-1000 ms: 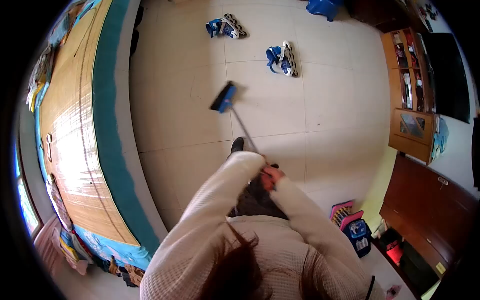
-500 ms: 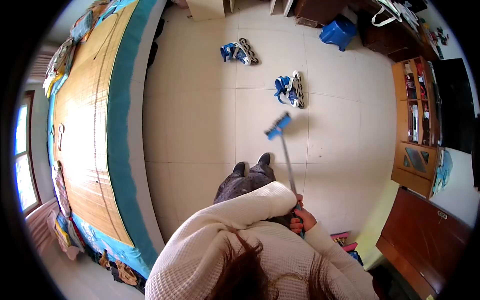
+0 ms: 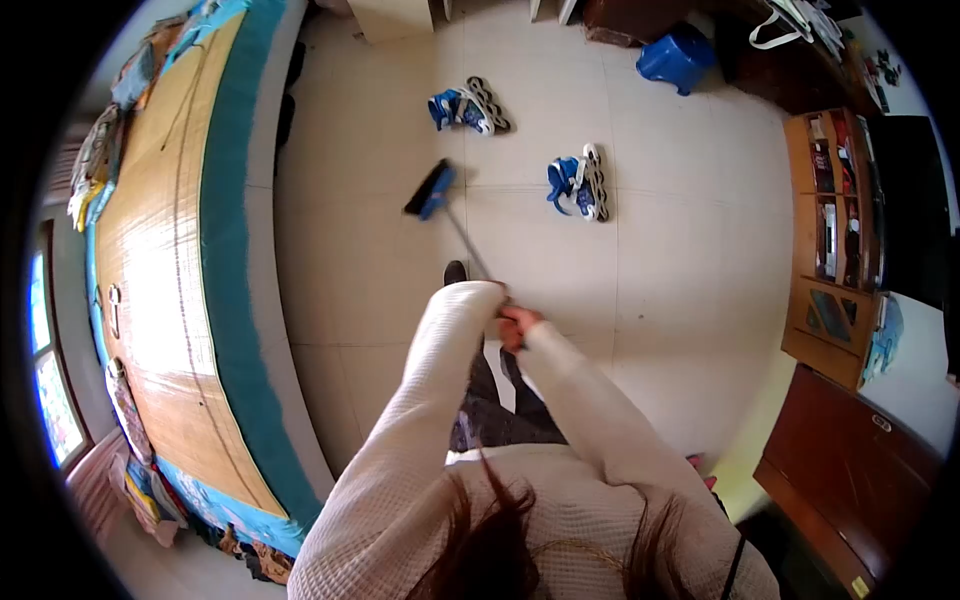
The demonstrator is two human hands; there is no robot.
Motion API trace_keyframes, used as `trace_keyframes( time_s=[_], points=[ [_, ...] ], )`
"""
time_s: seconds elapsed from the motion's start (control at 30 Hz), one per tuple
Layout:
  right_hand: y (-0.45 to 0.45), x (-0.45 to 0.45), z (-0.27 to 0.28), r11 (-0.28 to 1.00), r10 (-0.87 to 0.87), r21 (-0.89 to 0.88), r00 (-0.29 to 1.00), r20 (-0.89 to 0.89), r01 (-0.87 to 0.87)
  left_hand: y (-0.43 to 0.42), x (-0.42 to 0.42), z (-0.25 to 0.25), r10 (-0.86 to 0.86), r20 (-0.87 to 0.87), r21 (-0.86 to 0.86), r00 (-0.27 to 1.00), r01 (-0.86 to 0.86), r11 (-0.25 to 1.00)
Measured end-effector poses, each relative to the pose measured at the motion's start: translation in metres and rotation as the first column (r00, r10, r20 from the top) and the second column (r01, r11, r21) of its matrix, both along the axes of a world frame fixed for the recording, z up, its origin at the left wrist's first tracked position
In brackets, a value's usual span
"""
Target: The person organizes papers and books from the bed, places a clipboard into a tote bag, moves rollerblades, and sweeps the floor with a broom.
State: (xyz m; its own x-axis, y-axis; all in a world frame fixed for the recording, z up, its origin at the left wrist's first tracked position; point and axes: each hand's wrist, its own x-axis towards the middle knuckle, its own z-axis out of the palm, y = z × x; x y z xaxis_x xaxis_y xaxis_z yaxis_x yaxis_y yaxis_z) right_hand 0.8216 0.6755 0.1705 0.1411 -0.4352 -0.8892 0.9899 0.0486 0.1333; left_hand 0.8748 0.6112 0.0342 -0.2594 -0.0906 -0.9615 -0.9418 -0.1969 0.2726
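Observation:
A broom (image 3: 464,236) with a grey handle, a blue head and dark bristles slants across the floor, its head up and to the left of my feet. My right hand (image 3: 518,327) is closed round the upper handle. Just ahead of it, my left hand (image 3: 504,301) grips the same handle, largely covered by its white sleeve. Two blue and white inline skates lie on their sides: one skate (image 3: 466,107) beyond the broom head, the other skate (image 3: 577,184) to its right.
On the left stands a bed (image 3: 236,250) with a straw mat and teal edging. A blue stool (image 3: 676,62) is at the far right. Wooden cabinets (image 3: 826,250) line the right side, and pale tiles (image 3: 680,270) cover the floor.
Both hands have swung left and forward with the broom. Its head has moved from below the right skate to the left, near the other skate. One foot has stepped forward.

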Motion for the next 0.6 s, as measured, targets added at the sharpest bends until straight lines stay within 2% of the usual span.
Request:
trace_keyframes(
  time_s=[0.03,0.07,0.1,0.13,0.17,0.27,0.3,0.33,0.37,0.43,0.5,0.53,0.6],
  points=[
    [0.030,0.016,-0.003,0.985,-0.166,0.022,0.975,-0.145,0.171,0.018,-0.003,0.001,-0.088,-0.019,0.030,0.996,0.089,0.996],
    [0.055,0.027,0.010,0.975,-0.131,0.130,0.942,-0.310,0.179,0.036,-0.007,0.005,-0.172,-0.049,0.060,0.984,0.175,0.983],
    [0.079,0.027,0.037,0.916,-0.393,0.085,0.919,-0.002,0.392,0.055,-0.009,0.012,-0.243,-0.086,0.096,0.966,0.251,0.963],
    [0.105,0.035,0.048,0.917,-0.383,0.106,0.923,-0.022,0.384,0.070,-0.011,0.022,-0.304,-0.121,0.137,0.945,0.319,0.938],
    [0.116,0.032,0.071,0.863,-0.484,0.255,0.859,0.167,0.436,0.084,-0.011,0.033,-0.346,-0.159,0.180,0.925,0.371,0.911],
    [0.122,0.043,0.113,0.768,-0.622,0.320,0.765,0.167,0.554,0.103,-0.013,0.065,-0.383,-0.252,0.310,0.889,0.449,0.838],
    [0.116,0.041,0.126,0.763,-0.639,0.358,0.710,0.296,0.538,0.104,-0.014,0.073,-0.360,-0.267,0.348,0.894,0.438,0.829],
    [0.110,0.042,0.132,0.762,-0.638,0.367,0.716,0.282,0.534,0.098,-0.017,0.079,-0.331,-0.270,0.383,0.904,0.416,0.825],
    [0.103,0.041,0.139,0.778,-0.619,0.358,0.730,0.291,0.517,0.089,-0.020,0.087,-0.289,-0.264,0.420,0.920,0.379,0.825],
    [0.089,0.037,0.155,0.876,-0.443,0.308,0.872,0.209,0.371,0.066,-0.025,0.098,-0.196,-0.232,0.474,0.953,0.287,0.832],
    [0.064,0.017,0.163,0.925,-0.346,0.248,0.909,0.232,0.288,0.036,-0.029,0.107,-0.091,-0.175,0.506,0.980,0.169,0.846],
    [0.045,0.006,0.169,0.974,-0.176,0.171,0.970,0.167,0.147,0.019,-0.033,0.109,-0.028,-0.136,0.512,0.990,0.094,0.854],
    [0.006,-0.013,0.164,0.989,0.123,0.075,0.991,0.055,-0.127,-0.023,-0.038,0.113,0.120,-0.041,0.509,0.992,-0.083,0.857]
  ],
)
